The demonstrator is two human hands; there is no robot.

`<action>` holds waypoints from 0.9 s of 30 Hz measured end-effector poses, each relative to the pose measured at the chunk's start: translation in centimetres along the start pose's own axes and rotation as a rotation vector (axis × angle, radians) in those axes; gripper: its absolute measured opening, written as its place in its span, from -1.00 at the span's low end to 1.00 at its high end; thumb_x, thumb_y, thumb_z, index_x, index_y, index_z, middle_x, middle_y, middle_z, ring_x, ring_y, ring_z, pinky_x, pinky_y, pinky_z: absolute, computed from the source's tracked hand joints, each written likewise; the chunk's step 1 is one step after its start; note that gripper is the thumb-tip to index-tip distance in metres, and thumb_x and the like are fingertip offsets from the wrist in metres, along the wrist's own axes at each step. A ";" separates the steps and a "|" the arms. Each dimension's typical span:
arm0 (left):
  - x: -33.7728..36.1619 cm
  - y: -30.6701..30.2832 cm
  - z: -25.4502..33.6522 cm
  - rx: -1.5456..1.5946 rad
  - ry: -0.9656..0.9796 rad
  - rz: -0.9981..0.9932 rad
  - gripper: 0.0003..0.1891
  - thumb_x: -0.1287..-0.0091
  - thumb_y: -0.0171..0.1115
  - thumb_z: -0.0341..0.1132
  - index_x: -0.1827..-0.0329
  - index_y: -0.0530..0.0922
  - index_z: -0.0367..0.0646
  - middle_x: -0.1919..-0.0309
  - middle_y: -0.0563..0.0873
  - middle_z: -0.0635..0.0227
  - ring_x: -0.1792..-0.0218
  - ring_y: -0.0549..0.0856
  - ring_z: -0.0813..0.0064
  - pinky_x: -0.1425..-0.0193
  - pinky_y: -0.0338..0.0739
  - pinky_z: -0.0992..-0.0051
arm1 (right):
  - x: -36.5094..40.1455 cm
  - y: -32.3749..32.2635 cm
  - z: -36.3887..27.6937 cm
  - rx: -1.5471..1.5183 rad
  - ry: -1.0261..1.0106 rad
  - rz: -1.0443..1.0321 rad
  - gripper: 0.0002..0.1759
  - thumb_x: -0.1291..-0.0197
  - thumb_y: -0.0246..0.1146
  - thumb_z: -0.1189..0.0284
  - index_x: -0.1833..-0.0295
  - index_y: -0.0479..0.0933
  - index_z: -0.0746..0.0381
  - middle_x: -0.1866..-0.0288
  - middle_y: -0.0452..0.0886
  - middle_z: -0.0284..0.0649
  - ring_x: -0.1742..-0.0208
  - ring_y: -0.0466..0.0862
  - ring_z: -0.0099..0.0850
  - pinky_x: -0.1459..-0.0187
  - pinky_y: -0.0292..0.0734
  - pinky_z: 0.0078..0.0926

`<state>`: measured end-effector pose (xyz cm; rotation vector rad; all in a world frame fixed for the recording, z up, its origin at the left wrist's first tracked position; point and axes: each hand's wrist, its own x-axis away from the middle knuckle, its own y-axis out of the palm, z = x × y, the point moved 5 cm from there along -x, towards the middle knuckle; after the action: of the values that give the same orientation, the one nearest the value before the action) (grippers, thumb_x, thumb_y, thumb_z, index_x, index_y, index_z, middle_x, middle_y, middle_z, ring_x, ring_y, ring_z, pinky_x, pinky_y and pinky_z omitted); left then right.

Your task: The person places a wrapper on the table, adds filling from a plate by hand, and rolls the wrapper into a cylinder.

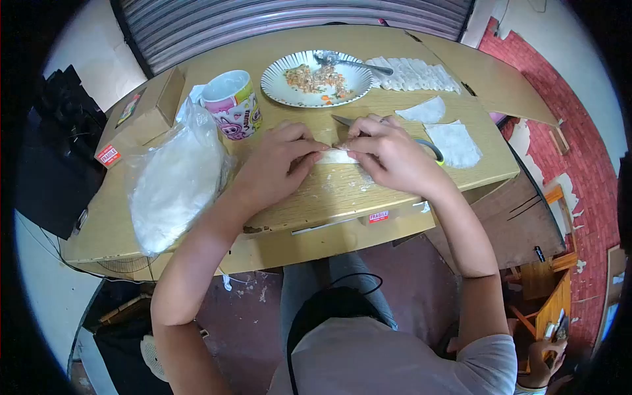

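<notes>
A small white spring roll lies on the table in front of me, pinched at both ends. The fingertips of my left hand close on its left end. My right hand grips its right end, thumb and fingers pressed together. Scissors lie behind and partly under my right hand, with the dark blade and the looped handle showing. To the right are loose wrapper sheets. Beyond my hands, a white paper plate holds chopped filling and a metal spoon.
Several finished rolls lie in a row at the back right. A clear bag of white stuff, a printed cup and a cardboard box stand left. The table's front edge is close to my body. Another person's hand shows lower right.
</notes>
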<state>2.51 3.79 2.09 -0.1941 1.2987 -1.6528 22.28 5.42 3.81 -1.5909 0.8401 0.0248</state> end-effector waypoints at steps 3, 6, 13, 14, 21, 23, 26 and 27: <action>0.1 -0.1 0.8 -0.068 0.105 0.094 -0.70 -0.38 0.39 -0.37 -0.16 0.75 -0.11 0.11 0.66 0.23 0.02 0.62 0.17 -0.10 0.54 0.25 | 0.1 -0.2 -0.5 0.142 -0.060 0.025 -0.81 -0.24 0.33 0.52 0.04 0.73 0.20 0.10 0.64 -0.17 0.02 0.69 -0.21 -0.12 0.45 -0.20; 0.2 -0.2 1.0 -0.099 0.127 0.106 -0.70 -0.38 0.40 -0.36 -0.16 0.75 -0.10 0.13 0.65 0.24 0.03 0.62 0.17 -0.12 0.53 0.24 | 0.3 -0.3 -1.0 0.222 -0.084 0.061 -0.83 -0.24 0.34 0.50 0.06 0.72 0.22 0.11 0.64 -0.19 0.06 0.70 -0.22 -0.09 0.46 -0.21; 0.3 0.0 0.2 -0.111 0.147 0.091 -0.69 -0.36 0.42 -0.31 -0.16 0.75 -0.08 0.11 0.66 0.25 0.01 0.62 0.17 -0.16 0.52 0.22 | 0.2 -0.4 -1.8 0.249 -0.113 0.041 -0.83 -0.26 0.38 0.39 0.07 0.72 0.19 0.12 0.64 -0.23 0.08 0.70 -0.25 -0.06 0.46 -0.25; 0.3 0.0 0.2 -0.112 0.145 0.083 -0.68 -0.36 0.42 -0.30 -0.16 0.75 -0.08 0.11 0.66 0.25 0.01 0.62 0.17 -0.15 0.52 0.22 | 0.1 -0.3 -1.7 0.256 -0.109 0.029 -0.83 -0.27 0.39 0.38 0.07 0.73 0.18 0.12 0.64 -0.23 0.08 0.70 -0.26 -0.07 0.47 -0.25; 0.4 -0.5 1.0 -0.054 0.102 0.074 -0.72 -0.40 0.38 -0.34 -0.15 0.74 -0.11 0.07 0.67 0.25 -0.04 0.65 0.17 -0.19 0.53 0.23 | 0.1 -0.2 -1.9 0.240 -0.114 0.052 -0.84 -0.27 0.38 0.38 0.08 0.72 0.19 0.14 0.64 -0.24 0.07 0.70 -0.26 -0.08 0.46 -0.21; 0.5 -0.9 0.5 0.024 0.056 0.166 -0.75 -0.42 0.37 -0.34 -0.13 0.74 -0.13 0.04 0.70 0.23 -0.05 0.68 0.19 -0.18 0.55 0.26 | 0.2 -0.1 -1.9 0.267 -0.101 0.043 -0.83 -0.28 0.38 0.37 0.08 0.71 0.20 0.14 0.64 -0.23 0.06 0.70 -0.25 -0.11 0.45 -0.21; 0.2 -0.9 -0.9 0.129 -0.068 0.150 -0.76 -0.42 0.38 -0.32 -0.10 0.74 -0.11 0.04 0.73 0.22 -0.02 0.71 0.20 -0.13 0.59 0.30 | 0.2 -0.2 -2.1 0.275 -0.086 0.024 -0.80 -0.28 0.38 0.36 0.06 0.69 0.20 0.12 0.65 -0.22 0.05 0.70 -0.24 -0.12 0.45 -0.21; 0.3 -0.8 -0.9 0.129 -0.069 0.151 -0.76 -0.42 0.38 -0.32 -0.10 0.74 -0.11 0.04 0.73 0.22 -0.02 0.71 0.20 -0.13 0.59 0.30 | 0.2 -0.2 -2.1 0.275 -0.087 0.024 -0.80 -0.28 0.38 0.36 0.06 0.69 0.20 0.12 0.65 -0.22 0.05 0.70 -0.24 -0.12 0.45 -0.21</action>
<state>1.27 4.09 2.26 -0.0728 1.1233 -1.5808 21.58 3.45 4.34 -1.3130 0.7596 -0.0045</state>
